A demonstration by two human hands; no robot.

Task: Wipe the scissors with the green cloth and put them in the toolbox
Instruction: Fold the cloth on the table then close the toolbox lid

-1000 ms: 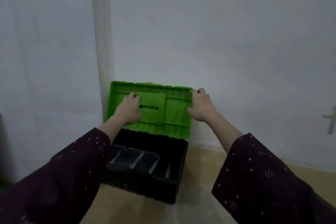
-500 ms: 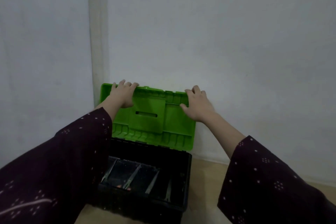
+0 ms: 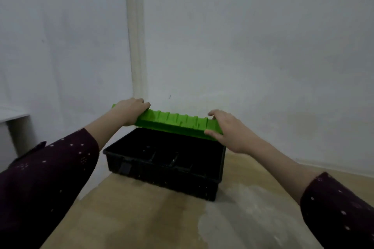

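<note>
Toolbox (image 3: 166,170), centre frame, black base open, scissors and cloth unseen; green lid (image 3: 178,125) half-lowered, left hand (image 3: 129,110) and right hand (image 3: 228,129) gripping its corners, fingers curled over the edge; risk: right thumb under the rim pinched if the lid drops.

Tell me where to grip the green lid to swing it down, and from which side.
Grip the green lid at its two outer ends, from above and in front, as the left hand and right hand do; the long ribbed edge suits a two-ended hold over the black toolbox.
</note>
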